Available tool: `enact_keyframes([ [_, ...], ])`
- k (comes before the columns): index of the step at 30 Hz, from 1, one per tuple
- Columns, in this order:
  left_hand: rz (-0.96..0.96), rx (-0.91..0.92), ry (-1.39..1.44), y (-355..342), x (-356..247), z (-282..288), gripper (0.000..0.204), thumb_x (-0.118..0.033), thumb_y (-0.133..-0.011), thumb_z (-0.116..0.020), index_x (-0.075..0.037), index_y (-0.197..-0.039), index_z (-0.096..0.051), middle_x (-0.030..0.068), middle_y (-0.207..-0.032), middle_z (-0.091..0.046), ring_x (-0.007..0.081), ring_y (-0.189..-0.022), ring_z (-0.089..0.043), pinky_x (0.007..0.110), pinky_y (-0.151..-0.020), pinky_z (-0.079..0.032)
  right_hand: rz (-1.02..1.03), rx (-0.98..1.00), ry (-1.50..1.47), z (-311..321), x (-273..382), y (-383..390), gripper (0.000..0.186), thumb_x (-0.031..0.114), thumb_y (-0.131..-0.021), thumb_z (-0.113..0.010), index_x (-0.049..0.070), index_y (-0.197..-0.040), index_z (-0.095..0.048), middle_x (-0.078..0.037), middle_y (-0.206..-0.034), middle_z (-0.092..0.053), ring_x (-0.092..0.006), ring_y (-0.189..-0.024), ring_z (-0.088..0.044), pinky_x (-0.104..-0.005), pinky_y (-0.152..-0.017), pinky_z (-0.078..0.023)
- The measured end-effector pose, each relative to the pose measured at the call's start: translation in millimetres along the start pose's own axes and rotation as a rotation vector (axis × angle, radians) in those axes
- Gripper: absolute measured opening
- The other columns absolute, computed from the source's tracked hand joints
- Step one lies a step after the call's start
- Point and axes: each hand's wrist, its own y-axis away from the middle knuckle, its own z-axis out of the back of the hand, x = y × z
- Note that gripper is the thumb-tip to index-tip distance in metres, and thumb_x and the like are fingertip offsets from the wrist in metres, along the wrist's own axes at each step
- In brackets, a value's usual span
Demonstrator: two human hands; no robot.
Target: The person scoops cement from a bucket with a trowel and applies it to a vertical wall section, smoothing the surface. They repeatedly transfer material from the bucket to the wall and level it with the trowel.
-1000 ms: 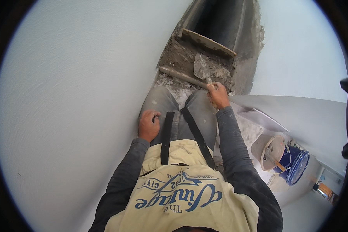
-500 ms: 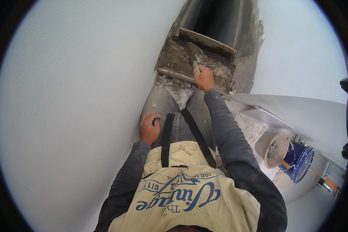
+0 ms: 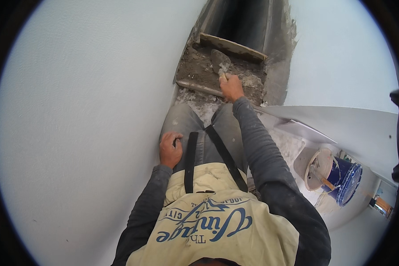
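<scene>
- Overhead, a broad white wall [image 3: 75, 111] filling the left of the view, plain and lightly textured, bending with the lens.
- Then a second white wall [image 3: 341, 53] to the right, with a pale slanted panel [image 3: 341, 128] jutting out below it.
- Between the two, a dark recessed opening [image 3: 248, 26] with rough grey edges, running up out of view.
- At its foot, a bed of grey-brown mortar [image 3: 199, 71], framed by a wooden board [image 3: 232, 46] at the far side and a pale strip [image 3: 195, 86] at the near side.
- Below that, grey trousers [image 3: 186, 128] dusted with white, crossed by two dark straps [image 3: 190, 155] over a cream printed apron.
- Down at the right, a blue bucket [image 3: 346, 177] lying tipped, just beside a pale round tub [image 3: 317, 166] with a stick in it.
- Right hand [image 3: 231, 86] stretched forward on a long grey sleeve, fingers clamped around the handle of a trowel [image 3: 219, 60].
- Trowel blade grey and caked, resting on the mortar near the wooden board, well inside the recess.
- Left hand [image 3: 170, 148] resting on the left thigh, fingers curled loosely down against the trouser cloth, gripping nothing.
- Smallest, an orange-tipped object [image 3: 379, 205] at the far right edge, too small to tell apart.
</scene>
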Motion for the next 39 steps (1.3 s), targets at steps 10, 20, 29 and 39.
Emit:
enact_keyframes([
  [10, 0.027, 0.016, -0.02, 2.0, 1.0, -1.0, 0.016, 0.004, -0.081, -0.059, -0.002, -0.092, -0.069, 0.0146, -0.098, -0.07, 0.0356, -0.1, -0.063, 0.043, -0.09, -0.05, 0.083, -0.314, -0.113, -3.4, 8.0, 4.0, 0.032, 0.023, -0.095, -0.06, -0.006, -0.107, -0.067, -0.03, -0.096, -0.071, -0.0467, -0.089, -0.069, -0.0514, -0.079, -0.055],
  [20, -0.01, 0.029, -0.035, 0.8, 3.6, -0.4, 0.016, 0.003, -0.082, -0.06, -0.003, -0.092, -0.07, 0.0147, -0.097, -0.07, 0.0354, -0.1, -0.063, 0.043, -0.09, -0.05, 0.148, -0.163, -0.025, -12.4, -0.5, -1.7, 0.039, 0.025, -0.095, -0.059, -0.002, -0.122, -0.06, -0.031, -0.099, -0.069, -0.0471, -0.1, -0.066, -0.0534, -0.086, -0.051],
  [29, 0.004, 0.023, -0.035, -0.2, 2.3, -2.9, 0.015, 0.002, -0.083, -0.06, -0.003, -0.092, -0.07, 0.0148, -0.097, -0.07, 0.035, -0.1, -0.063, 0.042, -0.089, -0.05, 0.229, -0.284, -0.042, -6.6, 4.4, 1.0, 0.038, 0.026, -0.095, -0.06, 0.0, -0.123, -0.056, -0.031, -0.102, -0.068, -0.0506, -0.101, -0.065, -0.0551, -0.087, -0.052],
  [39, -0.014, 0.027, -0.044, -0.3, 1.7, -1.1, 0.014, 0.003, -0.084, -0.06, -0.001, -0.093, -0.07, 0.0148, -0.096, -0.07, 0.0331, -0.094, -0.066, 0.04, -0.087, -0.051, 0.092, -0.274, -0.154, -11.8, -5.1, -10.9, 0.042, 0.026, -0.094, -0.061, -0.006, -0.122, -0.058, -0.032, -0.099, -0.069, -0.0484, -0.101, -0.066, -0.0535, -0.089, -0.052],
])
